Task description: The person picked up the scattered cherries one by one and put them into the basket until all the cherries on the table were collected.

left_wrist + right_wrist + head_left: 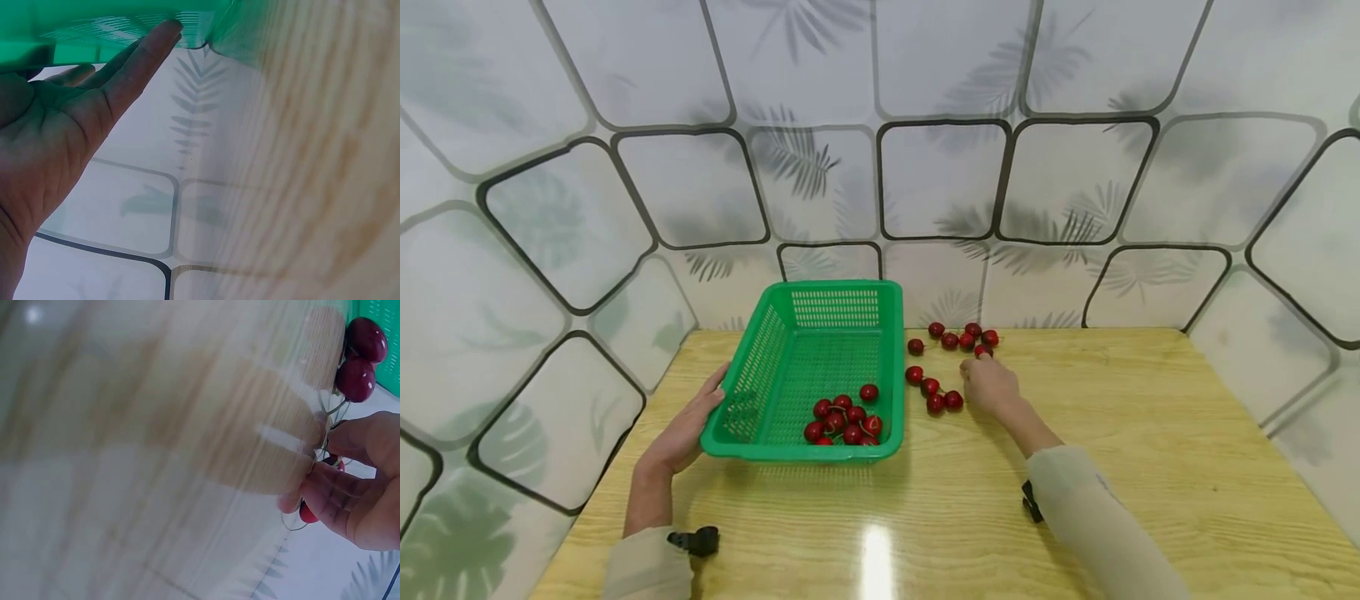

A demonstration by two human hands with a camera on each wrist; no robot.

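Observation:
A green plastic basket (891, 367) stands on the table with several dark red cherries (835, 422) gathered at its near right. My left hand (688, 425) rests against the basket's left side; in the left wrist view its straight fingers (140, 69) touch the green wall. My right hand (992, 385) is right of the basket, with its fingertips at a cherry (983, 352). In the right wrist view thumb and fingers are bent around thin stems and a partly hidden cherry (334, 464). Whether they pinch it is unclear.
More loose cherries (930, 387) lie between the basket and my right hand, and others (950, 341) lie farther back near the wall. The wooden table (1112, 433) meets a patterned wall covering (943, 179) at the back and sides.

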